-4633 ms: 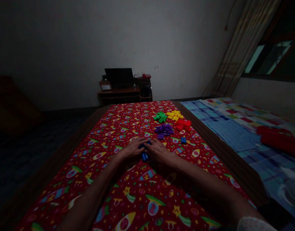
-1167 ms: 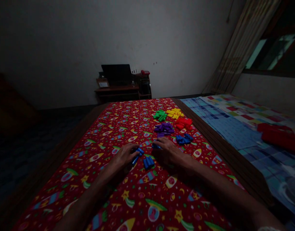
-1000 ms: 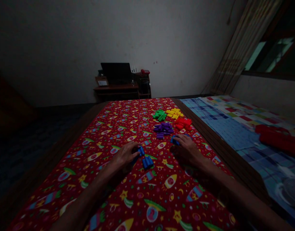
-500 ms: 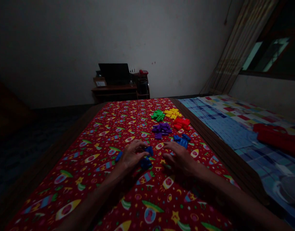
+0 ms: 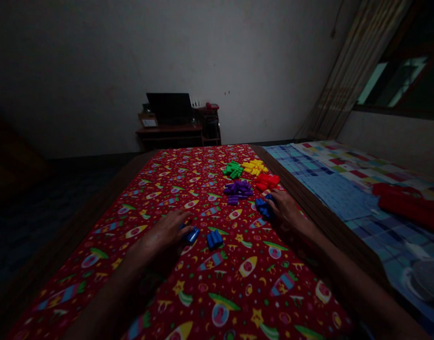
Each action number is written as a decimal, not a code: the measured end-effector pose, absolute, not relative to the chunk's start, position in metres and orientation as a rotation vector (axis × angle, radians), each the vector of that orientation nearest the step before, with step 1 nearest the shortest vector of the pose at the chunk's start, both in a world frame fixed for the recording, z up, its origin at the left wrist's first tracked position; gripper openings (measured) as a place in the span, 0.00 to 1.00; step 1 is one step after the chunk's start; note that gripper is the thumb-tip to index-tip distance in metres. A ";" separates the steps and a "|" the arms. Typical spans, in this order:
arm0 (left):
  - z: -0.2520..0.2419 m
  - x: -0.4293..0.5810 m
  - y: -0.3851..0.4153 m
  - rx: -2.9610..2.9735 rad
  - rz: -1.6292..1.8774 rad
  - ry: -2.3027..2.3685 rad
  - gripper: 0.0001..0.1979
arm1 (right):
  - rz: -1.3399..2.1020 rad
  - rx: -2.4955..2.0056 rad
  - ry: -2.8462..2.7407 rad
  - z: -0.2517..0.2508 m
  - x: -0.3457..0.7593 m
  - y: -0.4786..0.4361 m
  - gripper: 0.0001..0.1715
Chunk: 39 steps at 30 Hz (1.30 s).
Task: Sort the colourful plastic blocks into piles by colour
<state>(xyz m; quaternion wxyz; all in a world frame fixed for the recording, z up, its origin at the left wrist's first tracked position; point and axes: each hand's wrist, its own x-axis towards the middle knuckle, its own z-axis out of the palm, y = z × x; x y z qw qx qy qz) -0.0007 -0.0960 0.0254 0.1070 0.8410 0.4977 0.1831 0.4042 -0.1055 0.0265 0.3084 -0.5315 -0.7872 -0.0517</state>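
Observation:
My left hand (image 5: 169,229) is low over the cloth, fingers stretched forward and thumb apart. Its thumb is at small blue tube-shaped pieces (image 5: 192,234), partly hidden by the hand. Just right of them, a short row of blue tube-shaped pieces (image 5: 214,239) lies side by side. On the right, my right hand (image 5: 286,206) has its fingertips closed on a blue piece (image 5: 269,199) at the edge of a blue pile (image 5: 262,208); the fingers hide part of the piece.
Beyond the blue pile are purple (image 5: 237,189), red (image 5: 267,182), green (image 5: 233,169) and yellow (image 5: 255,167) piles of similar pieces. A red patterned cloth (image 5: 132,264) covers the table. Right of it lies checked bedding (image 5: 351,203) with a fan (image 5: 428,278).
My right hand has moved right and forward to the blue pile. My left hand has drawn back left, and the blue piece formerly at its fingertips is gone from there.

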 end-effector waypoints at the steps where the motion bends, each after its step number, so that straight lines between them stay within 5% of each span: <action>1: 0.022 -0.005 -0.094 2.463 0.481 1.460 0.13 | -0.133 -1.420 -2.081 0.023 0.408 -0.104 0.14; 12: 0.027 0.008 -0.083 2.207 0.470 1.420 0.14 | -0.048 -1.201 -2.041 0.037 0.372 -0.115 0.16; 16: 0.043 0.022 -0.084 2.088 0.705 1.511 0.17 | 0.100 -0.966 -2.225 0.037 0.316 -0.137 0.15; 22: 0.053 0.065 -0.115 1.978 1.053 1.416 0.20 | 0.218 -0.722 -2.258 0.024 0.251 -0.142 0.40; 39: 0.032 0.022 -0.121 2.403 0.265 1.345 0.21 | -0.153 -1.108 -2.482 0.011 0.381 -0.107 0.12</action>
